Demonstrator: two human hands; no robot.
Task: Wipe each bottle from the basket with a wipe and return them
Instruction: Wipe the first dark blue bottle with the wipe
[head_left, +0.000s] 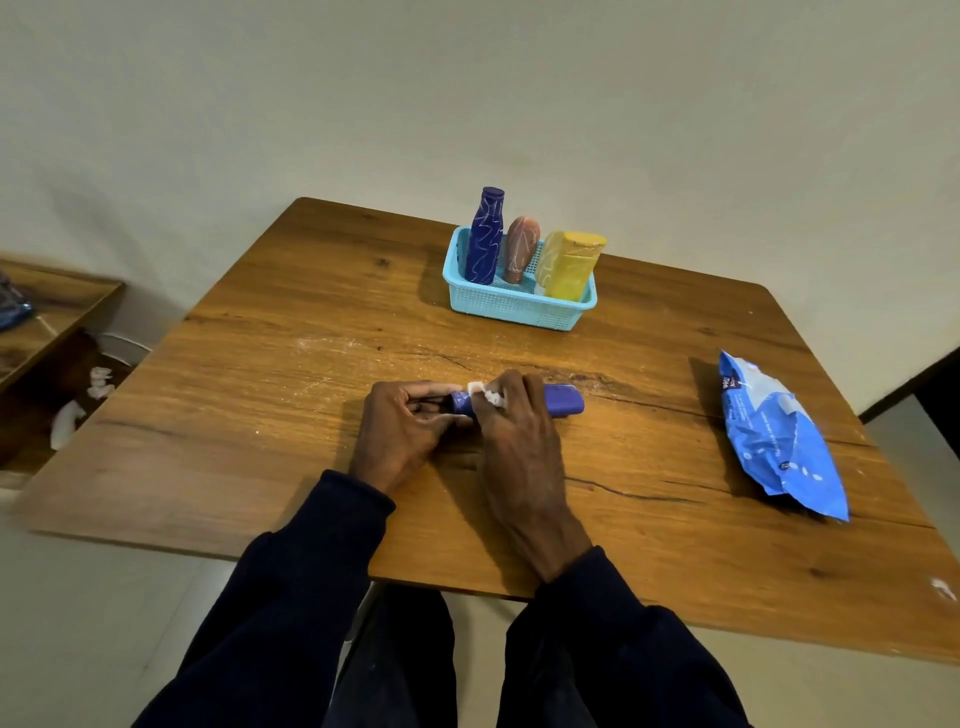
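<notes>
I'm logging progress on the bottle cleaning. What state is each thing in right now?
Purple bottle: lying on the table, held by both hands.
White wipe: bunched, pressed on it by right hand.
Left hand: gripping the bottle's end.
Turquoise basket: three bottles upright inside.
Blue wipes pack: lying flat.

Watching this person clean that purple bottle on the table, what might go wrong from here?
Three things, all guesses:

1. The purple bottle lies on its side; if the left hand loosens, it may roll away.
2. The white wipe under the right hand is bunched small, so patches may get missed.
3. The blue basket already holds three upright bottles, including the yellow bottle, so returning this one might topple them.
</notes>
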